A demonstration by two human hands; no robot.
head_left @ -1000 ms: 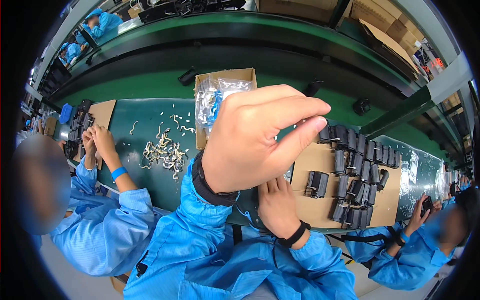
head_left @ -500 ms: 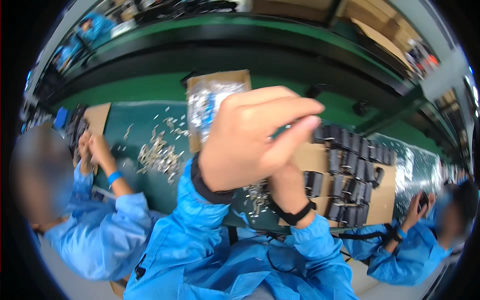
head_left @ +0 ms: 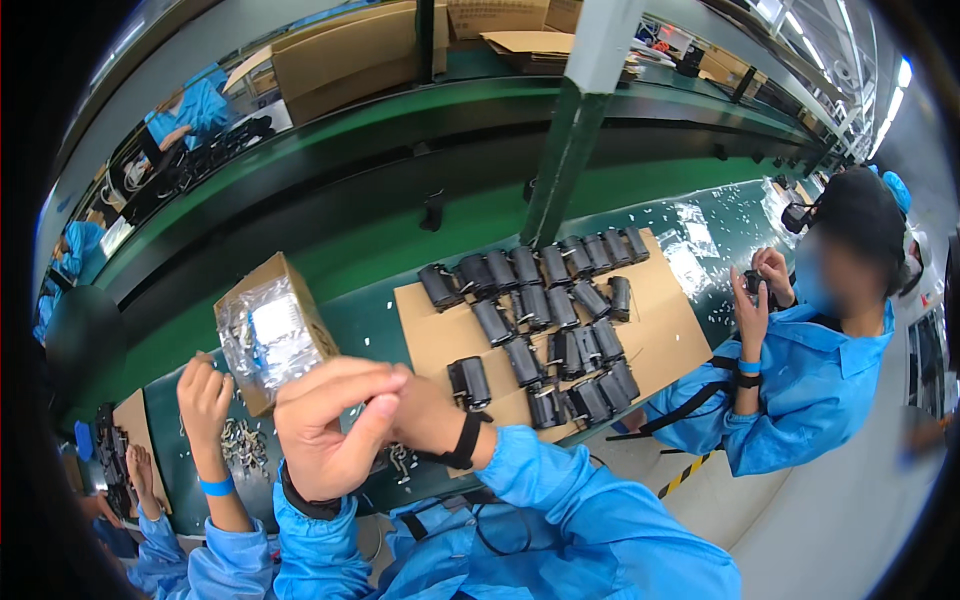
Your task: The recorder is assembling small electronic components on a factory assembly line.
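My left hand (head_left: 325, 430) is raised over the near side of the green workbench, its thumb and fingers drawn together in a pinch. Anything between those fingertips is too small or hidden to make out. Close behind it is my right hand (head_left: 425, 412), with a black strap on its wrist; the left hand covers its fingers. Small silvery metal pieces (head_left: 400, 462) lie on the bench below the hands. Just beyond the left hand stands an open cardboard box (head_left: 322, 335) holding clear plastic bags (head_left: 265, 325).
Rows of black box-shaped units (head_left: 525, 362) stand on a cardboard sheet (head_left: 660, 300) to the right. A green post (head_left: 562, 165) rises behind. Co-workers' hands (head_left: 205, 400) are at left; another person (head_left: 800, 370) handles a small dark part at right. More metal pieces (head_left: 245, 445) lie left.
The view has swung right, so the box and both hands now appear further left and lower. The black units show more fully. My left hand stays pinched in front of my right.
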